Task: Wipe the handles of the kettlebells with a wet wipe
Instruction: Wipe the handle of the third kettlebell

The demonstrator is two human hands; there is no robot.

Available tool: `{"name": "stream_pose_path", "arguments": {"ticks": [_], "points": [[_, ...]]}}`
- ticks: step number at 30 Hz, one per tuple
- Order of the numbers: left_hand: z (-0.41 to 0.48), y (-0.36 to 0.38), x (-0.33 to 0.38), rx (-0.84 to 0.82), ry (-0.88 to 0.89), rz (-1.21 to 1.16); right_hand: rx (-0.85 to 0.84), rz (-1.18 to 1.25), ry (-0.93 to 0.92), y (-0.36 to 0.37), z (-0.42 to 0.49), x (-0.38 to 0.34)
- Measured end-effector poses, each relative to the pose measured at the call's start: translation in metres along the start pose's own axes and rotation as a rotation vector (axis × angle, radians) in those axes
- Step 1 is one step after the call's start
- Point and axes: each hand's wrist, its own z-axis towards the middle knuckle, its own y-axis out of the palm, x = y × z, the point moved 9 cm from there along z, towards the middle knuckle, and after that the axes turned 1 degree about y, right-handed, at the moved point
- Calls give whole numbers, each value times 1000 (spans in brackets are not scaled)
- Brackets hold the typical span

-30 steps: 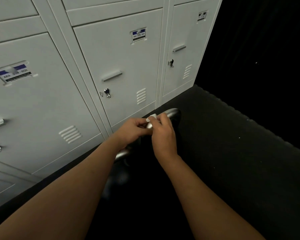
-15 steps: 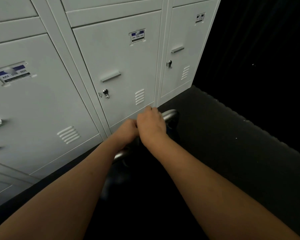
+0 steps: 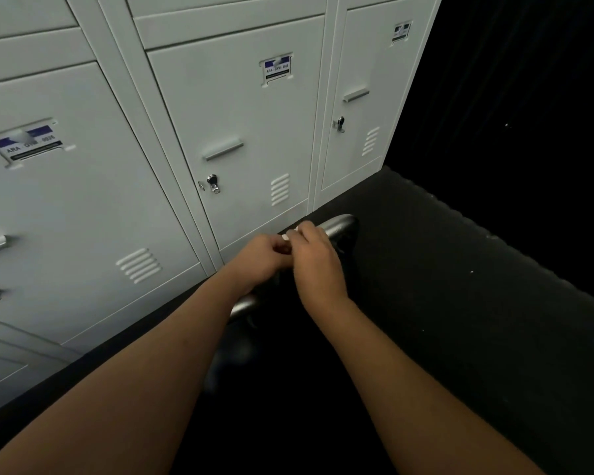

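We see both forearms stretched forward, the left hand (image 3: 261, 258) and right hand (image 3: 318, 265) meeting, each grip closed in a pinch on a white wipe (image 3: 286, 236) just above the grey kettlebell handle (image 3: 340, 224). The handle sits close to the shut lockers (image 3: 227, 108), and the dark floor (image 3: 460, 303) lies open to the right.

left hand (image 3: 258, 259) and right hand (image 3: 318, 267) pinching wet wipe (image 3: 285, 236), kettlebell handle (image 3: 339, 225) beneath
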Motion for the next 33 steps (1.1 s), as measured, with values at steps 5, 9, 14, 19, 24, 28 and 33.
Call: {"name": "stream_pose_path", "arguments": {"ticks": [5,9,14,19,24,28,33], "points": [[2,7,0,-57,49,-177,151,740,382,5,-24,38],[1,13,-1,-123,29,-272,284,641,291,-7,-38,33],[4,14,-10,-118,-70,-350,270,558,174,-2,-38,29],[5,12,-10,-86,-124,-281,468,1001,605,3,-51,48],[7,13,-10,-53,-100,-359,494,919,654,-5,-46,63],[9,18,-10,-93,-86,-398,488,875,624,-9,-40,70],[9,20,-10,-115,-73,-417,384,1067,665,7,-40,71]]}}
